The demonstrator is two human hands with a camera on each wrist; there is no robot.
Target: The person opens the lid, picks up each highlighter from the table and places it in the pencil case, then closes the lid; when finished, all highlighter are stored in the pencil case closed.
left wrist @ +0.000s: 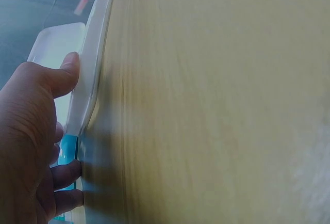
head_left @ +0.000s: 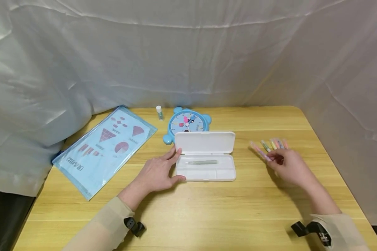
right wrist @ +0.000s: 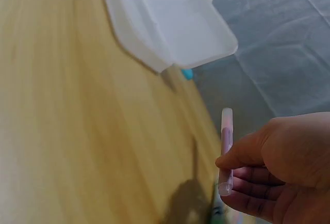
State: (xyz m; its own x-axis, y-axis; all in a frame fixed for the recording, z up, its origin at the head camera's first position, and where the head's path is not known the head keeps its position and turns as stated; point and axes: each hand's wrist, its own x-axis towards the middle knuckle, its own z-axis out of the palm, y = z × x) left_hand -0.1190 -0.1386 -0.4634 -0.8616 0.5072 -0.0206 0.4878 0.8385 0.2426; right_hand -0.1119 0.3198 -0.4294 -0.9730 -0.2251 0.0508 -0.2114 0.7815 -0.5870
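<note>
A white pencil case lies with its lid raised, a slim pale-green pen-like tool inside. My left hand grips the case's left end, thumb at the front edge and fingers by the lid. In the left wrist view the thumb presses on the white wall. My right hand pinches a pink-purple marker between thumb and fingers, raised over the table in the right wrist view. Just beyond that hand lie several more markers in green, yellow, blue and pink, partly hidden by it.
Behind the case sits a blue toy clock, partly covered by the lid. A white-capped glue stick stands left of it. On the left lies a blue printed folder. Grey cloth hangs behind the wooden table.
</note>
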